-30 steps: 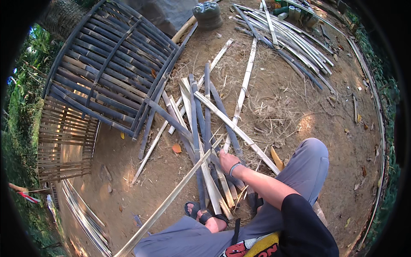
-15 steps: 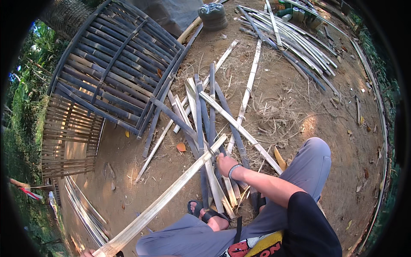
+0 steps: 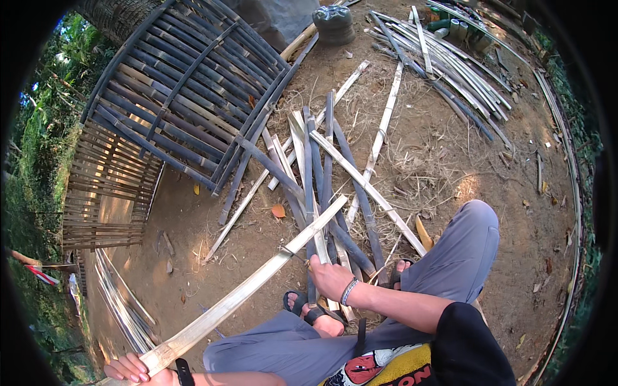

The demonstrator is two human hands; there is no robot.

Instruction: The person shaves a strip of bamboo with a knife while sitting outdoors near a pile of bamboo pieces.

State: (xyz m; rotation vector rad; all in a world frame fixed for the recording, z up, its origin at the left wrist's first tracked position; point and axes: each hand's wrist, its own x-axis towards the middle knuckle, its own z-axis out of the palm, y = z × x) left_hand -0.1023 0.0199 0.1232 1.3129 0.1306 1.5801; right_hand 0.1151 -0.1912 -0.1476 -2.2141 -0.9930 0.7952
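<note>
Here, in the head view, the person is sitting on bare brown dirt ground (image 3: 193, 212) with grey-trousered knees spread, and the left hand (image 3: 132, 368) is closing its fingers around the near end of a long pale split bamboo strip (image 3: 257, 283) at the lower edge of the picture. That strip is running up and to the right from the left hand, ending over a loose pile of dark grey bamboo slats (image 3: 325, 174) lying in front of the person's sandalled feet. The right hand (image 3: 329, 278), wearing a beaded wristband, is resting just below the strip's far part, fingers curled; whether it is gripping something small there cannot be told. Left of the pile, a large woven cage of dark bamboo bars (image 3: 174, 96) is lying tilted. Right of and beyond the pile, a bundle of long thin pale bamboo strips (image 3: 444, 64) is spreading across the ground.
</note>
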